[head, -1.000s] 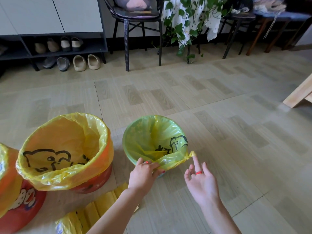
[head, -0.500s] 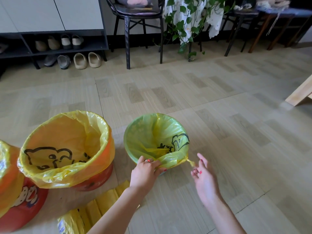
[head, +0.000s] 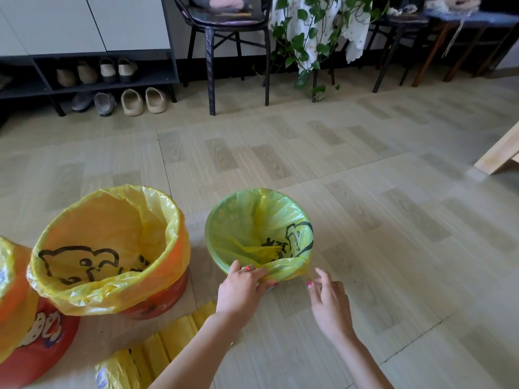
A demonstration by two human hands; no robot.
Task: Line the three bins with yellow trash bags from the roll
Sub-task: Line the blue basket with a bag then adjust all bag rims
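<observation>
A small green bin (head: 222,220) stands on the floor with a yellow bag (head: 276,220) folded over its rim. My left hand (head: 241,287) pinches the bag's edge at the bin's near rim. My right hand (head: 327,297) holds a thin twisted tail of the same bag just right of the rim. A red bin (head: 157,304) to the left carries a yellow liner (head: 112,228) with a black cartoon print. A second red bin (head: 36,341) at the far left edge is also lined. The unrolled strip of yellow bags (head: 157,352) lies on the floor under my left forearm.
A shoe rack with slippers (head: 132,101) stands at the back left. A black chair (head: 224,51), a trailing plant (head: 306,46) and more chairs line the far wall. A wooden furniture leg (head: 497,155) juts in at the right. Tiled floor stretches to the right of the green bin.
My right hand has drawn in from an open spread to pinching the bag's tail near the rim. My left hand has kept its hold on the bag's edge.
</observation>
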